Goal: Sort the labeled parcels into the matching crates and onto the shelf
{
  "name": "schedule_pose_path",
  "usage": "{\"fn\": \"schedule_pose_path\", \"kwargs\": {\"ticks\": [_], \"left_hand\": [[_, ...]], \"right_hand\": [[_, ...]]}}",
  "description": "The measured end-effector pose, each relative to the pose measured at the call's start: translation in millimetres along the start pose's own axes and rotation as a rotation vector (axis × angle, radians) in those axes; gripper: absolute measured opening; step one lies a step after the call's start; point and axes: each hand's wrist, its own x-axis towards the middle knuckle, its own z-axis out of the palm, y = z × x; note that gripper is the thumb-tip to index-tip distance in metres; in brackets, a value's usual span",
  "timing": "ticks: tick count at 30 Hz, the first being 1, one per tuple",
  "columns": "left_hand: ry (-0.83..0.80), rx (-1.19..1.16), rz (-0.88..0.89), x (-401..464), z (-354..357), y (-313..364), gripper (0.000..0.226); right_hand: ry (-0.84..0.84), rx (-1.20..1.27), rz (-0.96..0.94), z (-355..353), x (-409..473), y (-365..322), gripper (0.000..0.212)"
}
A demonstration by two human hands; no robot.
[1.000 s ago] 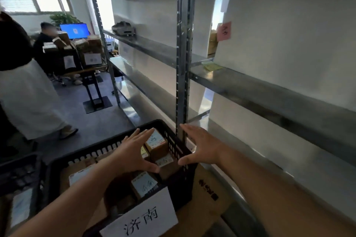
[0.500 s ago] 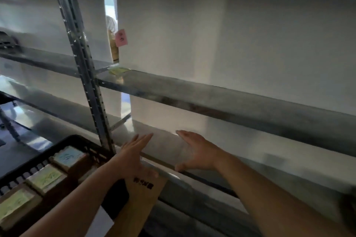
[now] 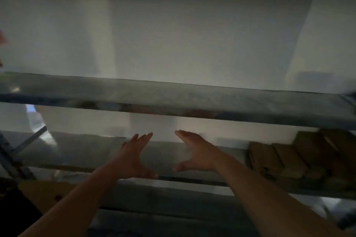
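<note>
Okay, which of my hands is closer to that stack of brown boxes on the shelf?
Right. Your right hand is open over the shelf, with the brown boxes further along to its right. Your left hand, also open, is on the far side of it.

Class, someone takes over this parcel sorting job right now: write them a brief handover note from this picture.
Left hand: open, holding nothing, held out toward the lower shelf.
Right hand: open, holding nothing, beside the left.
Brown parcels already stand on that shelf at the right.
No crate can be made out in this blurred view.
Left: fetch the next labeled parcel and place it.
</note>
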Motion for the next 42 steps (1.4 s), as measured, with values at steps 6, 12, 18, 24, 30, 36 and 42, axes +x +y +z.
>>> {"fn": "schedule_pose_path", "kwargs": {"ticks": [6,12,18,24,30,36,42], "left_hand": [[-0.087,0.001,0.106,51,51,103,0.140],[-0.146,0.003,0.213,99,94,187,0.153],[-0.224,0.005,0.247,147,133,229,0.147],[-0.284,0.010,0.286,198,163,247,0.138],[-0.316,0.036,0.314,245,183,265,0.131],[-0.376,0.020,0.295,276,215,275,0.121],[-0.337,-0.028,0.246,299,267,283,0.116]], "right_hand": [[0.028,0.009,0.107,-39,-80,97,0.128],[0.056,0.022,0.245,-69,-144,175,0.129],[0.054,0.092,0.326,-79,-173,241,0.123],[0.111,0.215,0.445,-78,-181,294,0.131],[0.134,0.210,0.552,-71,-166,337,0.136],[0.104,0.164,0.575,-61,-157,370,0.142],[0.023,0.315,0.567,-41,-150,398,0.133]]}}
